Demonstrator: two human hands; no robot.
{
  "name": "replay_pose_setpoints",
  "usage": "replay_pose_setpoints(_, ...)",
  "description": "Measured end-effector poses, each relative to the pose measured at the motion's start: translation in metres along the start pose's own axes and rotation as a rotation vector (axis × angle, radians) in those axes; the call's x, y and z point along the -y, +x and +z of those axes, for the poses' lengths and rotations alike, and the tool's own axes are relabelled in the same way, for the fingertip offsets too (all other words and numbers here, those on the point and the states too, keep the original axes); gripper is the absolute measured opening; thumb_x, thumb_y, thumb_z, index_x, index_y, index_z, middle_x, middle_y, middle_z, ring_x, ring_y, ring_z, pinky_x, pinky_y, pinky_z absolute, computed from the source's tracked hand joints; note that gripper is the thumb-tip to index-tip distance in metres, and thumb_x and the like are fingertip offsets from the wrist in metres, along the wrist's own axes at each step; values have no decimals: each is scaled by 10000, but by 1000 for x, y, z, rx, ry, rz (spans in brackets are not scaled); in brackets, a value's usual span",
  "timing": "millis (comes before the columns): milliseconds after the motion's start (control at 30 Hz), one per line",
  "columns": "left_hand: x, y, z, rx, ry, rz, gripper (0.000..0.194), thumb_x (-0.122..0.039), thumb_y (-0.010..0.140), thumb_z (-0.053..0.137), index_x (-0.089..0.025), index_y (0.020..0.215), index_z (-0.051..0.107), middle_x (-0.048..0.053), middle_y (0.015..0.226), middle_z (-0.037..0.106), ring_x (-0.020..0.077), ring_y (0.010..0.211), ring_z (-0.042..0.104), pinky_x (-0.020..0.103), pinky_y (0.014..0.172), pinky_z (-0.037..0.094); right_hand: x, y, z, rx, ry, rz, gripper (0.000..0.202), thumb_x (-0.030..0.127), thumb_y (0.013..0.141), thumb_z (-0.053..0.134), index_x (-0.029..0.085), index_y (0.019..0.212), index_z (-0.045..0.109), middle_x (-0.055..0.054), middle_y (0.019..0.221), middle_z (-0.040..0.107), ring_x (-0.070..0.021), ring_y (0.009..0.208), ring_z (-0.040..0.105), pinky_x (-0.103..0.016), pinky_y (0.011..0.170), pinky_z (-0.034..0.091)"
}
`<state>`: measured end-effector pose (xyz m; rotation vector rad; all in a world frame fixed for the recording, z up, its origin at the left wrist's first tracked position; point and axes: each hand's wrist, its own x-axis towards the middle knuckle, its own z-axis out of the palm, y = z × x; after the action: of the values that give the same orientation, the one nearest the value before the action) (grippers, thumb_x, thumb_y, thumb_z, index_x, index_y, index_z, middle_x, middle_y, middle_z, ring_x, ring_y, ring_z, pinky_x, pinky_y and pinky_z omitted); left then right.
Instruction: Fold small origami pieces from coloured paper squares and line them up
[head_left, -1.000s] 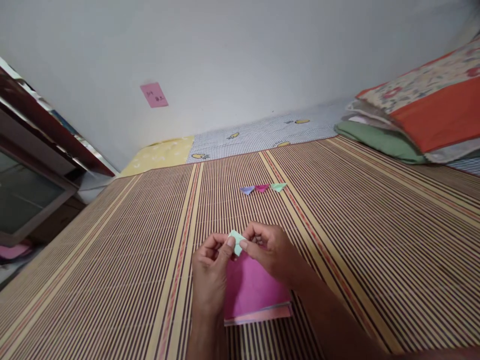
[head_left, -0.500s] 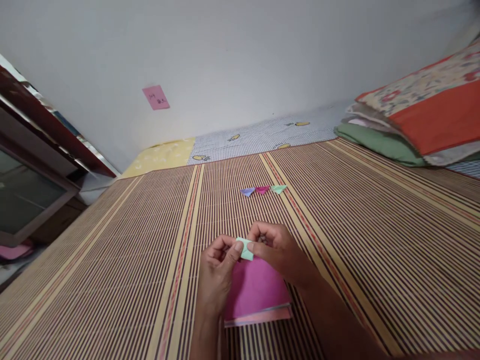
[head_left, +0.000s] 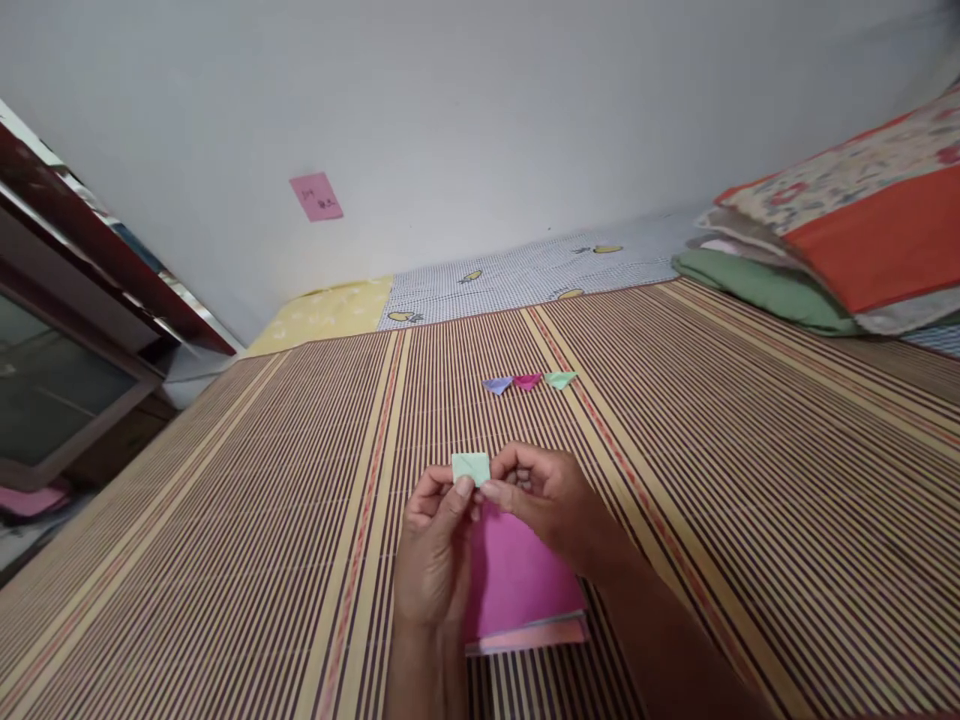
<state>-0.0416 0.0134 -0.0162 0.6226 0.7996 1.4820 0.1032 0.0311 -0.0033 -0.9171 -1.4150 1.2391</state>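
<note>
A small folded square of pale green paper (head_left: 471, 467) is pinched between both hands. My left hand (head_left: 435, 545) grips its lower left side, thumb in front and fingers behind. My right hand (head_left: 547, 500) holds its lower right corner between thumb and forefinger. Beneath the hands lies a stack of coloured paper (head_left: 521, 580), magenta on top with an orange edge showing below; the hands hide its upper part. Farther off, three small folded paper triangles lie in a row: a blue one (head_left: 498, 385), a magenta one (head_left: 527, 382) and a green one (head_left: 560, 380).
A striped bamboo mat (head_left: 262, 520) covers the surface. Folded bedding (head_left: 862, 250) is piled at the far right. A pink note (head_left: 316, 196) is stuck on the white wall (head_left: 487, 120). At the left stands a dark cabinet (head_left: 60, 390).
The green paper has turned from tilted to nearly level and moved up and to the left. Both hands keep hold of it, with the right fingers now at its lower corner.
</note>
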Motion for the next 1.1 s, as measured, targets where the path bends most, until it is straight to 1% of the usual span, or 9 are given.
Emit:
replay_pose_setpoints(133, -4, 0, -2, 40, 239, 19, 194, -265, 746, 863, -187, 862, 730, 1, 787, 699, 102, 692, 607, 197, 678, 487, 5, -1, -2, -59, -181, -67, 149, 178, 824, 640, 201, 691, 579, 43, 623, 540, -114, 557, 476, -241, 519, 364)
replay_pose_setpoints(267, -19, -3, -5, -5, 538, 183, 182, -291, 781, 831, -182, 916, 778, 25, 858, 701, 137, 794, 638, 222, 725, 501, 7, -4, -7, -63, -378, -141, 170, 108, 798, 624, 207, 680, 550, 49, 631, 507, -109, 550, 443, -242, 511, 338)
replay_pose_setpoints(367, -26, -5, -7, 51, 608, 121, 232, -307, 782, 828, -188, 977, 784, -36, 629, 597, 91, 562, 525, 181, 528, 408, 6, -4, -7, -27, -455, -224, 185, 76, 802, 600, 205, 687, 534, 37, 687, 533, -114, 598, 486, -251, 564, 374)
replay_pose_setpoints(433, -27, -6, -7, 124, 618, 32, 234, -306, 804, 810, -177, 996, 775, -56, 538, 554, 70, 458, 428, 171, 446, 315, 5, -4, -5, -5, -456, -250, 189, 78, 810, 599, 205, 689, 527, 34, 700, 537, -114, 607, 496, -252, 573, 383)
replay_pose_setpoints(533, -24, -5, -9, 164, 556, -17, 211, -315, 871, 746, -161, 1015, 753, -18, 587, 649, 57, 412, 420, 171, 416, 289, 4, -3, -2, -1, -399, -202, 129, 127, 844, 623, 209, 749, 592, 39, 671, 552, -116, 578, 497, -249, 544, 378)
replay_pose_setpoints(667, -19, -2, -9, 144, 385, -29, 199, -307, 868, 754, -149, 986, 725, 15, 663, 714, 63, 415, 516, 166, 422, 343, 3, -4, 6, -45, -238, -105, 50, 196, 877, 641, 214, 833, 656, 46, 616, 591, -119, 524, 516, -240, 498, 384)
replay_pose_setpoints(800, -20, 0, -7, 110, 250, 19, 179, -282, 852, 776, -164, 937, 672, 18, 697, 742, 72, 448, 572, 150, 424, 357, 2, -4, 10, -72, -296, -164, 113, 185, 897, 621, 219, 789, 619, 44, 625, 599, -117, 522, 532, -238, 501, 384)
replay_pose_setpoints(933, -23, -2, -5, 97, 313, 67, 181, -254, 847, 783, -171, 922, 641, 35, 759, 774, 109, 538, 658, 174, 482, 449, -1, -5, 6, -121, -460, -253, 108, 171, 909, 628, 224, 816, 608, 45, 640, 593, -122, 546, 533, -256, 545, 382)
replay_pose_setpoints(1100, -25, -3, -5, 117, 332, 91, 199, -238, 859, 768, -171, 1008, 655, 50, 801, 789, 144, 611, 710, 221, 556, 527, -2, -5, 4, -107, -441, -268, 92, 167, 930, 622, 223, 857, 626, 32, 702, 640, -130, 603, 592, -259, 584, 425)
